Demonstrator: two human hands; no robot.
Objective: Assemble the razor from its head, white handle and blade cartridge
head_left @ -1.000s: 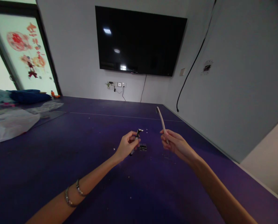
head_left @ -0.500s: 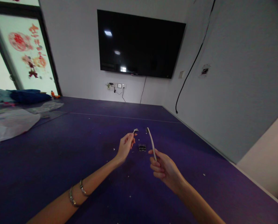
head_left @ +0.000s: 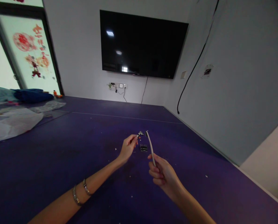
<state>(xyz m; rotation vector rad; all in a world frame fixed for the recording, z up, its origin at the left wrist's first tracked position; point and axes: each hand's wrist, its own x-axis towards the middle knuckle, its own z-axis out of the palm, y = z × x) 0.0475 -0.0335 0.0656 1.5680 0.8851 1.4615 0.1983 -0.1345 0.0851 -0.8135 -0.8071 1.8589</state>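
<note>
My left hand (head_left: 129,147) is closed on a small silver-and-dark tool (head_left: 140,134), its silver head poking out past the fingertips. What kind of tool it is, I cannot make out. In my right hand (head_left: 161,170) is a toothbrush (head_left: 150,146) with a pale handle and dark bristles. It is held nearly upright, bristles turned left toward the silver head, with a slight gap that looks very small. Between and just beyond the hands, a small dark case (head_left: 143,148) with clear edges lies on the purple floor mat (head_left: 83,137).
White scraps (head_left: 116,149) are scattered over the mat. A plastic sheet (head_left: 15,123) and blue cloth (head_left: 33,95) lie at the left. Ahead, a television (head_left: 143,43) hangs on the wall above sockets (head_left: 121,86). A black cable (head_left: 195,65) dangles at the right wall.
The tool in my left hand and the toothbrush have come closer together. My left hand has shifted slightly right, and the toothbrush is a little lower. The view has turned slightly left.
</note>
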